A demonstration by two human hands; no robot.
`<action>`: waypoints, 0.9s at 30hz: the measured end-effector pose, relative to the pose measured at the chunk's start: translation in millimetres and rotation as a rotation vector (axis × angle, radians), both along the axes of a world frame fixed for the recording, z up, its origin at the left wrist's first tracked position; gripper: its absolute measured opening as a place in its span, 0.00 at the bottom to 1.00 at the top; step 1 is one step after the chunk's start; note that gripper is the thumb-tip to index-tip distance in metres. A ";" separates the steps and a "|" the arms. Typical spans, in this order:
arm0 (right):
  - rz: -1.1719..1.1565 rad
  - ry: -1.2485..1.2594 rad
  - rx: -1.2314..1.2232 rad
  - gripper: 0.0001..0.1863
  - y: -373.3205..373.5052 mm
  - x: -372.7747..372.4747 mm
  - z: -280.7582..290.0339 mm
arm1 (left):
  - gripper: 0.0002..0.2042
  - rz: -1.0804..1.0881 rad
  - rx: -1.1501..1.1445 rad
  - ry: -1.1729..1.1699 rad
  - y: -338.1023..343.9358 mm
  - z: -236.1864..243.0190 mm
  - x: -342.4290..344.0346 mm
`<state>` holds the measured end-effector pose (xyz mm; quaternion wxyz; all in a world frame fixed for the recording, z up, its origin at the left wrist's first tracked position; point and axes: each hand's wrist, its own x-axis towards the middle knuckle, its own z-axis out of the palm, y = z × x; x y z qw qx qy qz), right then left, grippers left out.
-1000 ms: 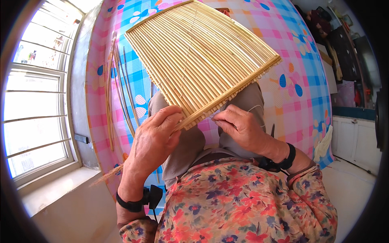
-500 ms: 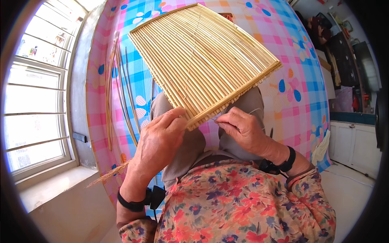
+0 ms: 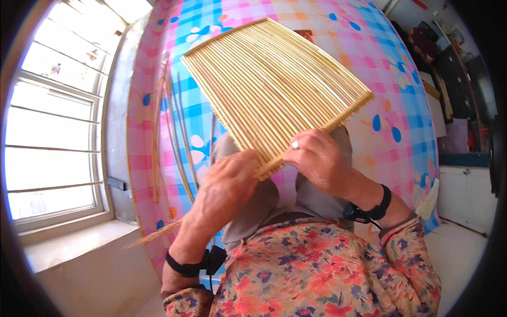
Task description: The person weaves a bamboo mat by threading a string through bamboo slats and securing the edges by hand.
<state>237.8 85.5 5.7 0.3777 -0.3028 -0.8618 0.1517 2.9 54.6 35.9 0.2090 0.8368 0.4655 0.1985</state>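
I see the person's left hand (image 3: pixel 228 182) with its grip clamped on the near corner of the stalk mat (image 3: pixel 277 87), which is held slanting above the knees (image 3: pixel 325 196). The right hand (image 3: pixel 321 159) touches its near edge; whether that grip is closed, I cannot tell. Loose stalks (image 3: pixel 156 158) lie leftward on the checked sheet (image 3: pixel 409 150).

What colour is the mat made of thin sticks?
The mat is straw yellow, best seen in the head view.
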 end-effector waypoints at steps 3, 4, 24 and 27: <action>0.140 -0.053 -0.038 0.07 11.8 -1.1 -2.9 | 0.12 -0.051 0.006 -0.007 0.6 -2.4 2.1; 0.128 -0.043 -0.121 0.07 11.2 -1.2 -9.0 | 0.11 -0.085 0.023 -0.027 2.0 -13.6 0.9; 0.210 -0.046 -0.123 0.12 28.9 2.2 -27.2 | 0.11 -0.096 0.233 -0.117 6.2 -25.9 14.9; 0.230 -0.024 -0.132 0.11 26.5 3.3 -29.3 | 0.14 -0.096 0.074 -0.016 -3.0 -23.8 22.0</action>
